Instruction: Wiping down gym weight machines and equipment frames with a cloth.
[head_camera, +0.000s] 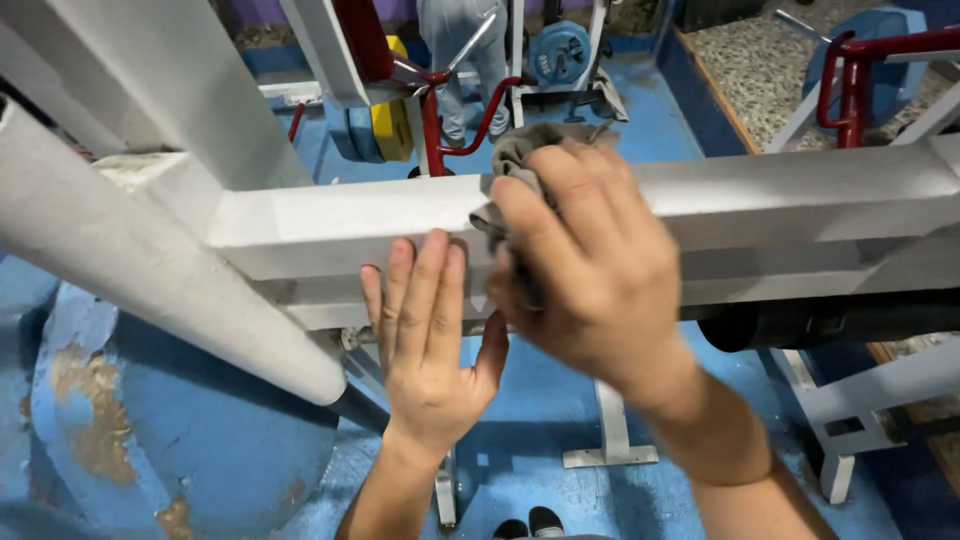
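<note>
A white square metal beam (800, 210) of a gym machine runs across the view at chest height. My right hand (590, 270) presses a crumpled grey cloth (520, 155) against the beam's top and front face. My left hand (425, 330) lies flat, fingers together and pointing up, against the beam's front face just left of the cloth. A thick white round tube (150, 270) slants down from the upper left and meets the beam near my left hand.
A black padded roller (830, 322) sits under the beam at right. Beyond stand red frame tubes (855, 85), blue and yellow weight plates (385, 130) and a person's legs (470, 60) in grey. A worn blue plate (170, 440) leans at lower left on the blue floor.
</note>
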